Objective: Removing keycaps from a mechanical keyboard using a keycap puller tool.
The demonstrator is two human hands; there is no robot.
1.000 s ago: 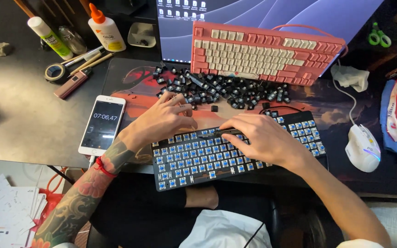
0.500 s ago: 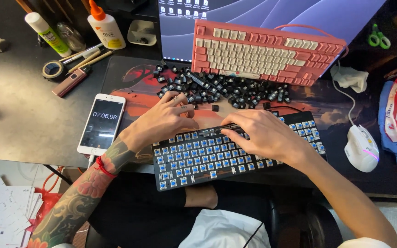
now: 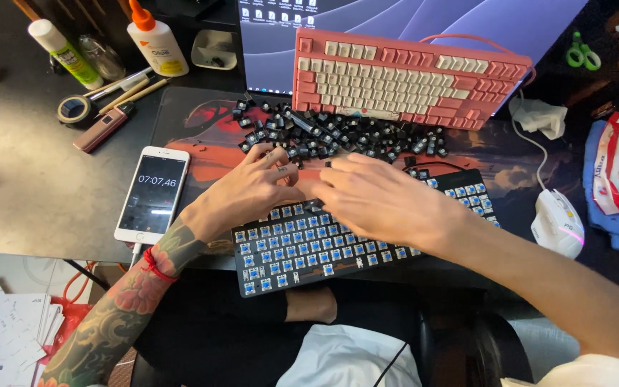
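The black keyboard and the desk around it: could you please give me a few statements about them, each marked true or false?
1. Both hands rest on the black keyboard. True: left hand, right hand.
2. The black keyboard has all its keycaps on. False: its blue switches are bare.
3. A pile of black keycaps lies between the two keyboards. True.
4. The phone lies right of the black keyboard. False: it lies to its left.
5. The pink keyboard leans against the monitor. True.

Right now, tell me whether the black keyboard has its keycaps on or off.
Off. The black keyboard shows bare blue switches in every visible row, and loose black keycaps lie heaped behind it.
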